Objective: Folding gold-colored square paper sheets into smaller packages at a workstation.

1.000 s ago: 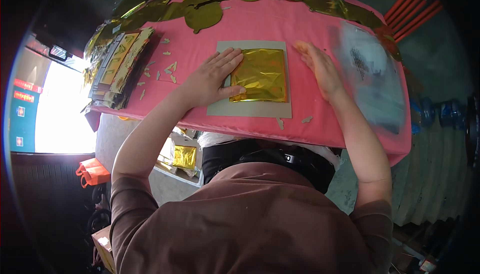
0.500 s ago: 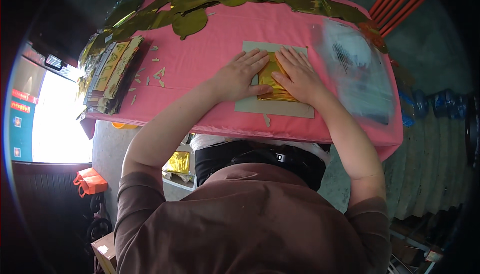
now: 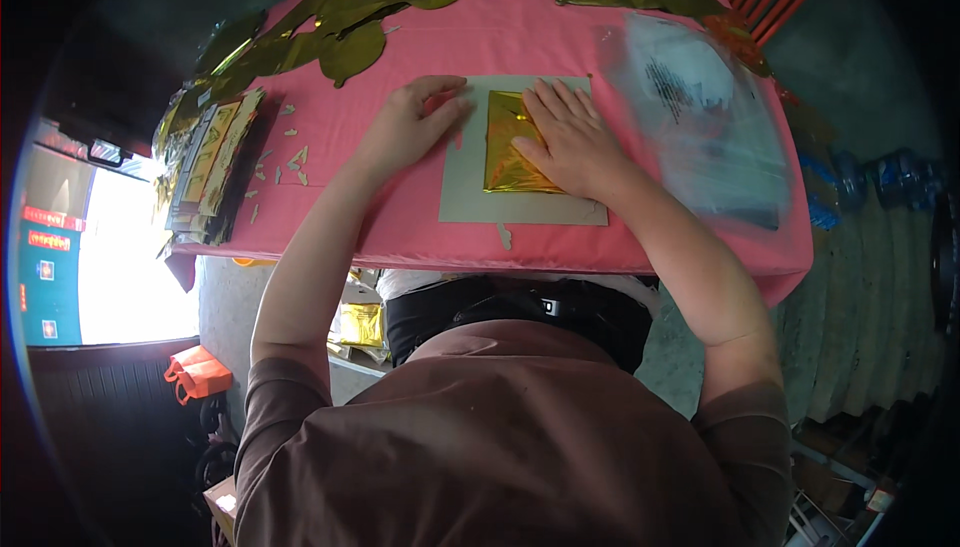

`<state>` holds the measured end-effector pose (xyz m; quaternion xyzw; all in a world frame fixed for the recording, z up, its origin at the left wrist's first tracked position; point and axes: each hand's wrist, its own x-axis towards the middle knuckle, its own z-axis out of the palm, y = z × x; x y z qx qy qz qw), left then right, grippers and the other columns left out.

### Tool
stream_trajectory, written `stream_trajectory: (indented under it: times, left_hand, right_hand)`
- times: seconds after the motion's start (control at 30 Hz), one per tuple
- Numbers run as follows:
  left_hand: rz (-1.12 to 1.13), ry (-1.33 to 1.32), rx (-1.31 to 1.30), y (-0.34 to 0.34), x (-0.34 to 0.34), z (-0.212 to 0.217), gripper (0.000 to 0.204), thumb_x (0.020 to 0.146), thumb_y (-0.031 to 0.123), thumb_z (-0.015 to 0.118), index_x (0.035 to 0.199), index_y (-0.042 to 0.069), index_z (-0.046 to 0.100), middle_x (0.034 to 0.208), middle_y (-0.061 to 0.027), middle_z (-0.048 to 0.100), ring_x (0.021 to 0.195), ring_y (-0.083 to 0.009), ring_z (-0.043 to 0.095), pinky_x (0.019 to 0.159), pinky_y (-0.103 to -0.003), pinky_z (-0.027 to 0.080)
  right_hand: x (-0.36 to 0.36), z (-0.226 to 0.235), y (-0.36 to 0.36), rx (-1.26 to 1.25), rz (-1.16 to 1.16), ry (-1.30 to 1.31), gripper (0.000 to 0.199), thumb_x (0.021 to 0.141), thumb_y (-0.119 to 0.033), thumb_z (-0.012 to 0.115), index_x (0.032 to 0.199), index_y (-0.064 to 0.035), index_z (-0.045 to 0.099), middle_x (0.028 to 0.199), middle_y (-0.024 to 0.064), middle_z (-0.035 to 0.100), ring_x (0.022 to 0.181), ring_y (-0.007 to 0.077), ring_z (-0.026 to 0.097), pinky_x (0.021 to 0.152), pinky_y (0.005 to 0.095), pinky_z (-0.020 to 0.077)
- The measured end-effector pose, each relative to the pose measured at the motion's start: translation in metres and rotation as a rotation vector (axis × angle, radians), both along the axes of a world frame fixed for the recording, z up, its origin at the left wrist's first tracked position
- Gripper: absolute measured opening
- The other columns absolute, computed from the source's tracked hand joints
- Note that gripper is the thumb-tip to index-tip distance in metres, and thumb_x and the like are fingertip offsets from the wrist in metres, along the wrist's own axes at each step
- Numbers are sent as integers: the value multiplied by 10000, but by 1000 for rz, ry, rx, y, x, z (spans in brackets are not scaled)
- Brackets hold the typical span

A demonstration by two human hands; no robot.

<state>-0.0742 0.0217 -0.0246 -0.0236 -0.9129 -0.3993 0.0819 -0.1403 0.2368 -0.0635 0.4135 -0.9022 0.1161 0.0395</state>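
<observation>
The right hand (image 3: 572, 142) lies flat, fingers spread and gripping nothing, palm pressing down on a folded sheet of shiny gold foil paper (image 3: 512, 147). The left hand (image 3: 412, 125) is also flat and empty, fingertips resting on the left part of the grey rectangular cardboard backing (image 3: 470, 192) that carries the foil, just beside the foil's left edge. The foil sits on the upper right part of that board, which lies near the middle of the pink cloth-covered tabletop (image 3: 560, 42), close to its near edge.

The foil looks very thin and light, crinkly and slippery, likely to crease or tear if pinched hard. It is probably best held down with a flat palm and lifted by a free edge or corner.

A row of gold foil leaf shapes (image 3: 350, 37) runs along the far edge. A stack of gold sheets (image 3: 205, 172) sits at the left edge, and a clear plastic bag (image 3: 700, 117) lies toward the right edge.
</observation>
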Motion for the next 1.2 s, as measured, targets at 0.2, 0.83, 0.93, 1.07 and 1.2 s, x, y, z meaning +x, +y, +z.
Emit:
stream_trajectory:
  times: [0.2,0.83,0.93,1.07,1.2]
  left_hand:
    - [-169,165,-71,40,-32,4,245,855,129,587,1057,-8,608,964,-105,648,898,-188,614,802,-298,474]
    - [-546,371,-268,178,-97,1,118,755,156,629,771,40,646,705,-101,620,657,-260,614,609,-366,494]
    - [-518,169,-117,174,-102,10,162,816,184,621,801,28,665,635,-70,621,566,-166,576,570,-329,475]
    - [-499,-10,42,171,-112,16,200,854,199,614,843,7,672,684,-32,641,616,-81,554,591,-274,478]
    - [-539,152,243,177,-118,35,176,830,172,624,843,4,676,734,-56,654,656,-100,586,659,-261,489]
  right_hand:
    - [0,-3,-2,-72,-13,24,631,891,-435,445,1340,1,364,1407,193,337,1324,348,274,1094,439,187]
    - [-1,3,5,28,84,26,773,835,-499,450,1372,30,281,1434,238,263,1345,395,220,1106,488,141]
    - [0,4,1,10,69,36,730,856,-462,430,1370,35,282,1441,242,243,1353,389,205,1109,477,142]
    - [-4,-11,-1,-282,107,-56,605,857,-358,485,1309,30,380,1336,239,398,1270,379,347,1083,470,199]
    - [-12,-31,0,-392,201,172,550,812,-310,574,1237,19,461,1194,213,527,1150,376,461,1040,474,263]
